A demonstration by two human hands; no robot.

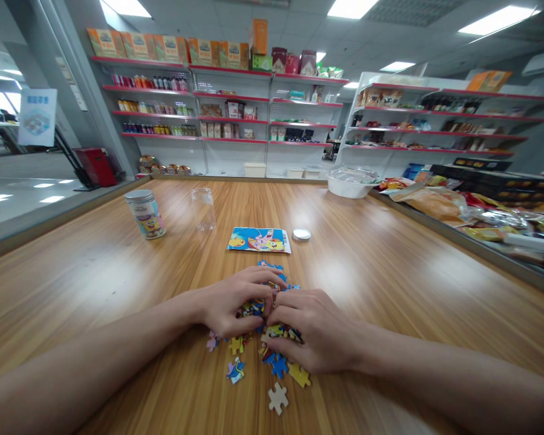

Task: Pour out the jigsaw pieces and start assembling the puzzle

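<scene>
A loose heap of jigsaw puzzle pieces point(252, 308) in blue, yellow and other colours lies on the wooden table, under and between my hands. My left hand point(236, 299) curves over the heap's left side, thumb apart from the fingers. From the right, my right hand point(310, 326) rests on the pieces with bent fingers, its thumb spread away. The fingertips of both hands nearly meet; what lies beneath them is partly hidden. Nearer me are a blue-and-white piece point(236, 370), a yellow piece point(299, 374) and a plain pale piece point(278, 398).
Beyond the heap lie a cartoon picture sheet point(259, 240) and a round silver lid point(301, 235). A lidded cartoon can point(145, 214) and a clear plastic cylinder point(204, 209) stand at left. A white basin point(351, 183) and snack packages point(453, 205) are at right.
</scene>
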